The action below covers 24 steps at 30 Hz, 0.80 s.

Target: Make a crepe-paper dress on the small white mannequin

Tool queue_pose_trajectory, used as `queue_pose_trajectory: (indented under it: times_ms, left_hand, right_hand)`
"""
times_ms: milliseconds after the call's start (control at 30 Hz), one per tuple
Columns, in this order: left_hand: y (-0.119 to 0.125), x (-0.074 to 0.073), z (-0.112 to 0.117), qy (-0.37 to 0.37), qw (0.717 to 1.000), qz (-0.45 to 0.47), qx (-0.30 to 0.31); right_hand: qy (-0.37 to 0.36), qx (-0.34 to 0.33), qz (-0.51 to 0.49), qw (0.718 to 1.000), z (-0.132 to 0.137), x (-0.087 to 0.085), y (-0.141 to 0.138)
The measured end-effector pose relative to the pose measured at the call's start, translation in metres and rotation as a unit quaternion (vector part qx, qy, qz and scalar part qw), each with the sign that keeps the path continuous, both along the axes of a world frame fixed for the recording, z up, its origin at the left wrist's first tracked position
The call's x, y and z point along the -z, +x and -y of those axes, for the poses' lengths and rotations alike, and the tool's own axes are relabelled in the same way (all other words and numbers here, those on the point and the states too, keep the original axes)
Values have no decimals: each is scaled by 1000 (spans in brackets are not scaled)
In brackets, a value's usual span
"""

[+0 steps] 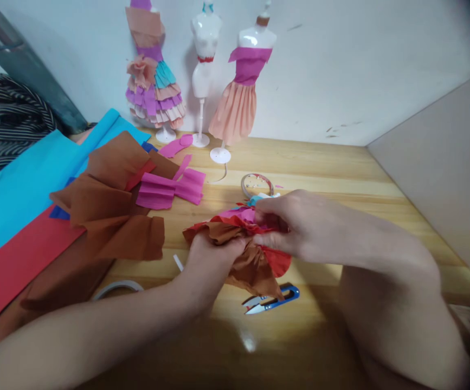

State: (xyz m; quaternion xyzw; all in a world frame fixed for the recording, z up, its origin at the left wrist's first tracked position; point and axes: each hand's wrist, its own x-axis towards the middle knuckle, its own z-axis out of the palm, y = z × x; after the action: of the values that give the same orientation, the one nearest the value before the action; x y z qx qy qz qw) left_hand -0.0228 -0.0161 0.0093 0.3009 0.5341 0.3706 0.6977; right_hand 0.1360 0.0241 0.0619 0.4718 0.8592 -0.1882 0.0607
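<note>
Between my hands is a ruffled crepe-paper dress (255, 268), with brown, red and pink layers and a bit of light blue at its far end. My left hand (214, 260) is closed on the brown layer from the near left. From the right, my right hand (287, 225) pinches the red and pink layers. Whatever is under the ruffles is hidden. Blue-handled thread snips (273, 299) lie on the table just below the dress. Behind it rests a roll of tape (245, 187).
Three small mannequins stand along the wall: one in a tiered dress (153, 81), one mostly bare (207, 59), one in a pink-and-peach dress (245, 81). Brown (116, 206), pink (190, 185), red (27, 260) and blue (27, 162) paper lies at left. Another tape roll (118, 285) is partly covered.
</note>
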Motion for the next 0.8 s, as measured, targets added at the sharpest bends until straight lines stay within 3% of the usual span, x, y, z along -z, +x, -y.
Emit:
queue_pose_trajectory:
  times_ms: [200,400,633,800]
  left_hand:
    - [2,0,3,-8,1000,-6,-25]
    - [-2,1,5,-16,999,-3,-40]
    - [-9,-2,-1,7,997,-79,-19]
    - [-3,-2,4,51,998,-24,-2]
  right_hand:
    - [55,44,56,996,4,2,-15]
    - [17,49,31,998,0,-4,-5]
    - [-6,38,18,999,-1,-6,-3]
    - [-18,29,3,999,-1,-3,-2]
